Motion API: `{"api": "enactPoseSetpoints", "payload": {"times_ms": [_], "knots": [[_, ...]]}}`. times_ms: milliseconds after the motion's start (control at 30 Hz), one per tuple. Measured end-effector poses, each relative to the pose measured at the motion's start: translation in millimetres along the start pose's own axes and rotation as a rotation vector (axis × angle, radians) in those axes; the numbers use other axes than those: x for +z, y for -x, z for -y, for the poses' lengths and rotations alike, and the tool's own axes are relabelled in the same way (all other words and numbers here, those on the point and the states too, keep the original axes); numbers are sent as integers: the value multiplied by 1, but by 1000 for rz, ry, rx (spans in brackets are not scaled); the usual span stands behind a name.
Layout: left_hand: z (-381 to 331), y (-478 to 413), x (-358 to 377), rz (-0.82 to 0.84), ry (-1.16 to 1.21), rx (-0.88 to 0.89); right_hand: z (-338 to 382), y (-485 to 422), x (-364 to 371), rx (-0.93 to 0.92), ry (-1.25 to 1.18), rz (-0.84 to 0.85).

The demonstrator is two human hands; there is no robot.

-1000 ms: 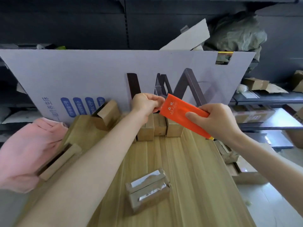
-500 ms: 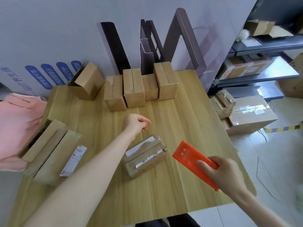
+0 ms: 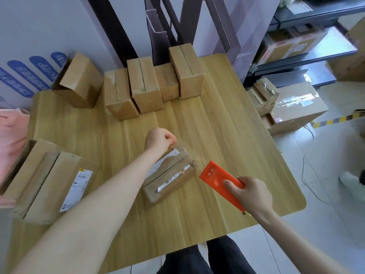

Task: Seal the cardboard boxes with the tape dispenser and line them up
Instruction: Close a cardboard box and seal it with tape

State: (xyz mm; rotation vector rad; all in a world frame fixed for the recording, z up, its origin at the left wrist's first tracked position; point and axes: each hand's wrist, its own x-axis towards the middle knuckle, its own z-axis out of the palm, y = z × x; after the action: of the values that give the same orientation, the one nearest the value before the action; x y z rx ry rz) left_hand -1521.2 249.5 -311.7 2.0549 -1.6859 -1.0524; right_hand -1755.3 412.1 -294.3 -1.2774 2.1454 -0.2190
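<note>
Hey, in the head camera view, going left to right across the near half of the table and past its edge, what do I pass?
In order: pink cloth → large labelled box → small taped box → orange tape dispenser → right hand → cardboard boxes on the floor.

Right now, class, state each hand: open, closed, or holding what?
Left hand: closed, pinching a clear tape strip over the small box.
Right hand: closed around the orange tape dispenser.

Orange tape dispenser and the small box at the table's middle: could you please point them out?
orange tape dispenser [image 3: 214, 176], head view, on its flat orange face.
small box [image 3: 174, 182], head view, on its near top flap.
</note>
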Motion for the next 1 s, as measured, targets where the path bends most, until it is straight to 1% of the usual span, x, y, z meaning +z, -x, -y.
{"api": "enactPoseSetpoints", "payload": {"times_ms": [167,267,467,533,600,667,733,867,1000], "knots": [[10,-6,11,33,-98,36,3,-9,9,45,43,24],[16,-8,18,39,-89,6,7,-14,13,36,79,19],[23,-8,20,91,-145,-74,17,-19,17,12,114,21],[26,-5,18,48,-149,-80,17,-18,15,14,127,24],[28,0,19,-20,-85,-20,17,-18,15,10,130,28],[29,8,25,20,5,28,19,-19,15,-3,129,34],[32,14,31,71,71,31,24,-21,14,-14,141,42],[34,15,31,41,96,28,29,-26,10,-35,184,35],[35,15,29,47,109,53,32,-22,11,-13,200,19]]}}
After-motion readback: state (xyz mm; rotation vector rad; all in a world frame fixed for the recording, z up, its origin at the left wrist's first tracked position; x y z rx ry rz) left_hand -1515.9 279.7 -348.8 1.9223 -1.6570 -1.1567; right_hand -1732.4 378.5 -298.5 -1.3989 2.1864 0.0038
